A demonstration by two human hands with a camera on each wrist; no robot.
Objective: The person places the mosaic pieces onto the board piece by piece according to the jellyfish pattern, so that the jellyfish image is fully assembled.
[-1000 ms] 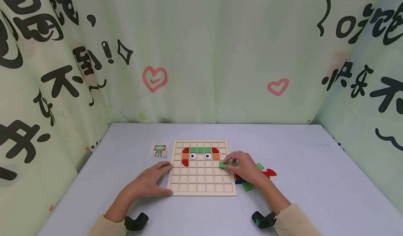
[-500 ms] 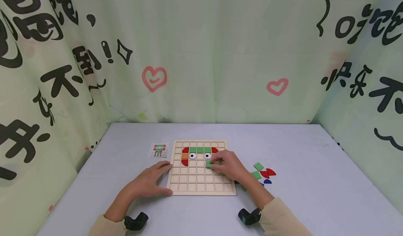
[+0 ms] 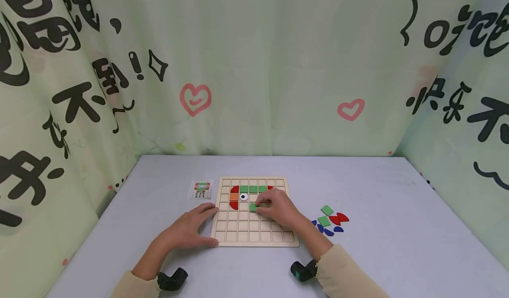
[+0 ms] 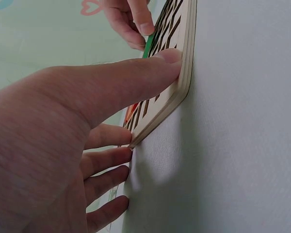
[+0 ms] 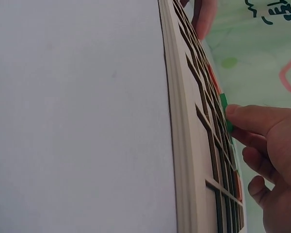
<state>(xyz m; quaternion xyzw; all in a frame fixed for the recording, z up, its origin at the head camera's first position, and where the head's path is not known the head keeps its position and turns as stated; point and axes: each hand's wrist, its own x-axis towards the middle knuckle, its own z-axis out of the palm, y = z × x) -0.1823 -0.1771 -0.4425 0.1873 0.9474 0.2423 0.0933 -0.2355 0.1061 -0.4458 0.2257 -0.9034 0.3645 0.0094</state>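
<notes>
A wooden grid board [image 3: 254,240] lies on the table. Red, orange and green tiles fill some of its upper cells, along with a white eye tile [image 3: 244,197]. My right hand [image 3: 277,208] pinches a green square tile [image 3: 252,207] between thumb and fingers over the middle of the board. In the right wrist view the green tile stands on edge against the grid. My left hand [image 3: 190,228] rests at the board's left side, its thumb [image 4: 155,73] on the near corner and its fingers spread along the edge. The right hand hides some tiles at the upper right.
A small picture card [image 3: 200,189] lies left of the board. Loose green squares [image 3: 327,210], red pieces [image 3: 342,217] and blue half-rounds [image 3: 328,232] lie on the table to the right. A printed curtain [image 3: 270,68] hangs behind the table.
My right hand has moved left across the board with the green square tile, from the right columns to the middle. More loose pieces show on the right. The left hand has stayed put.
</notes>
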